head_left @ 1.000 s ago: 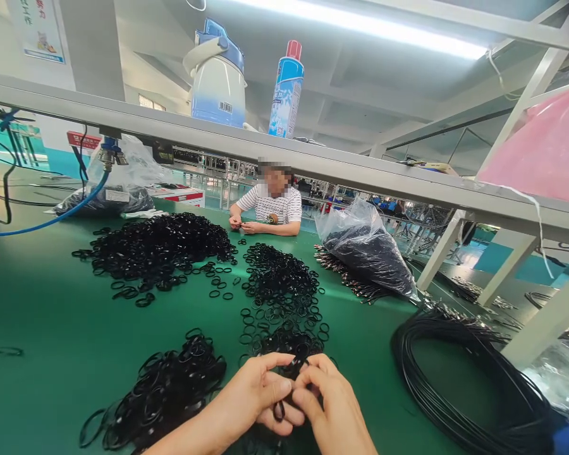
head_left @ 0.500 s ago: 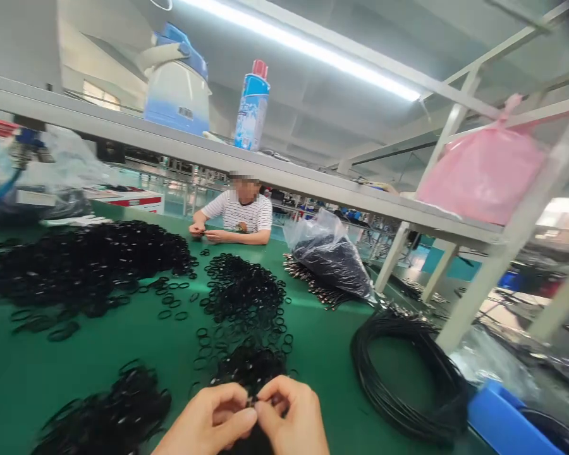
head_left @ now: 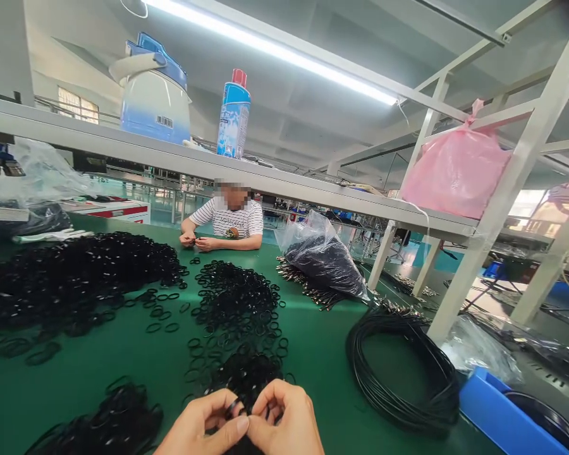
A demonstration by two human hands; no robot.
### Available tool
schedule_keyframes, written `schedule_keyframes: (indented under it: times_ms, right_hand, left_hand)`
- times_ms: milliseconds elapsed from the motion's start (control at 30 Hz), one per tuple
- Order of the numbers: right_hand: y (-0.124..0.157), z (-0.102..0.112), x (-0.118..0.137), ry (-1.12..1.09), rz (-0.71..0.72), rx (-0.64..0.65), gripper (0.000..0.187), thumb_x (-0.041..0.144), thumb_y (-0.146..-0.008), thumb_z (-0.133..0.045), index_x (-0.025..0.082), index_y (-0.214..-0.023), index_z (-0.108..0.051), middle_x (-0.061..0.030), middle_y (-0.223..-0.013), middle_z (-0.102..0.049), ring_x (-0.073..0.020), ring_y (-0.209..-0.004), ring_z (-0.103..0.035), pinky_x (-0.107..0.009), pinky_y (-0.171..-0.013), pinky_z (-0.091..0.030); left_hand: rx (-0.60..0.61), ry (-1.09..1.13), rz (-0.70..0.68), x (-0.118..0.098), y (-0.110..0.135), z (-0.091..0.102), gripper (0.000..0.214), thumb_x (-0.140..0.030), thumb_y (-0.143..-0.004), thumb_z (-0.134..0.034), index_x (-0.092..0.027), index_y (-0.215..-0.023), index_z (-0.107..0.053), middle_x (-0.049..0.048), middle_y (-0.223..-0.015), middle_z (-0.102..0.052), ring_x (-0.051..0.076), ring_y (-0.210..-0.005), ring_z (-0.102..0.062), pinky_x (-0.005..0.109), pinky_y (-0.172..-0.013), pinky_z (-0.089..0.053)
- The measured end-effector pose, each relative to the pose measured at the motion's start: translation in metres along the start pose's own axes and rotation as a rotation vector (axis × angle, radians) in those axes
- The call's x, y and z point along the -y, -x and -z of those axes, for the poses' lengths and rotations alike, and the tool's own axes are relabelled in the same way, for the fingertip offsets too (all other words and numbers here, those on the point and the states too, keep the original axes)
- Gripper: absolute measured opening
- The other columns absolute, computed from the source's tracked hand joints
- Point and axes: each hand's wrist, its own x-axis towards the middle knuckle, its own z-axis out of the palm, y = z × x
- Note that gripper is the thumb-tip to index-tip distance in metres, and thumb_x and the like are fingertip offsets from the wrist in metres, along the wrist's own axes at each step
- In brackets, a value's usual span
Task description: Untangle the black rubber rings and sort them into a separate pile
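My left hand (head_left: 203, 424) is closed in a pinch, with a black ring (head_left: 234, 406) showing at its index finger. Close against it, my right hand (head_left: 287, 418) is also closed, its fingertips meeting the left thumb at the ring. A dark band shows in the curl of the right fingers, but its ends are hidden. Just beyond both hands lies a small heap of black rings (head_left: 246, 373). At the lower left is another heap of black rings (head_left: 109, 417), and past the hands a third ring pile (head_left: 237, 291) spreads out.
A large black ring pile (head_left: 76, 272) covers the table's left side. To the right are a coil of black cable (head_left: 360, 373), a blue bin (head_left: 483, 395) and a clear bag (head_left: 325, 253) over cable ends. A shelf (head_left: 284, 183) crosses above. Opposite sits a co-worker (head_left: 237, 221).
The view has shifted slightly, so the table items sit a little further left. My hands stay together; the black ring now shows more plainly at my left index finger.
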Motion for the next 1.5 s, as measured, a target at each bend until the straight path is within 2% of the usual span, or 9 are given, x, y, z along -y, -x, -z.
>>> schedule_keyframes:
  times_ms: [200,333,400,600,800,900,1067,1267,1500]
  right_hand:
    - [0.0,0.007,-0.008,-0.323,-0.064,0.059,0.017,0.022,-0.054,-0.073,0.014,-0.068,-0.069,-0.0001,-0.061,-0.061,-0.012,-0.057,-0.053,-0.022,-0.056,-0.042]
    - [0.001,0.019,0.0,-0.45,-0.111,0.216,0.022,0.029,-0.058,-0.075,0.014,-0.071,-0.067,0.0009,-0.057,-0.059,-0.0112,-0.052,-0.053,-0.022,-0.052,-0.041]
    - [0.0,0.023,0.003,-0.456,-0.097,0.245,0.023,0.031,-0.06,-0.075,0.015,-0.073,-0.066,0.0008,-0.058,-0.059,-0.0111,-0.052,-0.052,-0.022,-0.053,-0.04]
    - [0.0,0.025,0.006,-0.306,-0.012,0.17,0.014,0.025,-0.064,-0.068,0.015,-0.072,-0.064,-0.0006,-0.063,-0.06,-0.0122,-0.057,-0.05,-0.023,-0.056,-0.04]
    - [0.005,0.023,0.014,-0.027,0.055,0.151,0.007,0.023,-0.067,-0.059,0.018,-0.07,-0.064,0.002,-0.058,-0.056,-0.0105,-0.05,-0.044,-0.021,-0.049,-0.035]
    - [0.007,0.02,0.015,0.004,0.078,0.098,0.007,0.022,-0.066,-0.057,0.018,-0.066,-0.063,0.0022,-0.055,-0.055,-0.0105,-0.048,-0.043,-0.02,-0.045,-0.032]
    - [0.007,0.017,0.014,0.028,0.084,0.122,0.009,0.023,-0.066,-0.056,0.017,-0.066,-0.063,0.002,-0.055,-0.055,-0.0102,-0.048,-0.043,-0.021,-0.045,-0.032]
    - [0.007,0.019,0.015,0.075,0.069,0.129,0.008,0.021,-0.067,-0.055,0.017,-0.065,-0.062,0.0027,-0.054,-0.054,-0.0096,-0.048,-0.043,-0.019,-0.044,-0.032]
    - [0.008,0.018,0.017,0.125,0.076,0.147,0.008,0.02,-0.066,-0.053,0.018,-0.065,-0.061,0.0033,-0.054,-0.054,-0.009,-0.047,-0.042,-0.019,-0.045,-0.033]
  left_hand:
    - [0.061,0.1,-0.012,0.0,0.001,0.004,0.04,-0.053,-0.069,-0.067,-0.014,-0.075,-0.065,0.0018,-0.062,-0.062,0.015,-0.061,-0.055,0.019,-0.048,-0.038]
    - [0.091,0.272,0.005,0.001,0.003,0.003,0.038,-0.049,-0.064,-0.073,-0.012,-0.073,-0.069,0.0052,-0.065,-0.067,0.015,-0.059,-0.059,0.021,-0.049,-0.041]
    - [0.113,0.347,0.026,0.002,0.003,0.002,0.039,-0.049,-0.063,-0.074,-0.011,-0.071,-0.069,0.0065,-0.065,-0.068,0.015,-0.058,-0.06,0.021,-0.049,-0.042]
    - [0.156,0.349,0.159,-0.003,0.006,0.001,0.032,-0.041,-0.066,-0.073,-0.01,-0.066,-0.068,0.0086,-0.064,-0.07,0.016,-0.057,-0.063,0.021,-0.05,-0.043]
    - [0.119,0.303,0.095,-0.012,0.012,0.002,0.028,-0.04,-0.072,-0.066,-0.012,-0.072,-0.066,0.007,-0.074,-0.069,0.017,-0.066,-0.064,0.021,-0.049,-0.043]
    - [0.091,0.26,0.088,-0.01,0.01,0.001,0.022,-0.034,-0.07,-0.066,-0.012,-0.074,-0.065,0.0053,-0.071,-0.069,0.017,-0.065,-0.063,0.02,-0.047,-0.041]
    - [0.092,0.205,0.077,-0.007,0.008,0.001,0.017,-0.027,-0.072,-0.061,-0.011,-0.072,-0.065,0.0053,-0.069,-0.069,0.014,-0.059,-0.062,0.018,-0.045,-0.038]
    - [0.167,0.195,0.034,-0.01,0.012,0.004,0.022,-0.029,-0.076,-0.059,-0.009,-0.074,-0.069,0.0039,-0.071,-0.068,0.012,-0.061,-0.06,0.017,-0.048,-0.039]
    - [0.137,0.146,0.054,-0.015,0.011,0.002,0.021,-0.027,-0.076,-0.057,-0.009,-0.071,-0.067,0.0036,-0.069,-0.067,0.012,-0.059,-0.059,0.016,-0.046,-0.037]
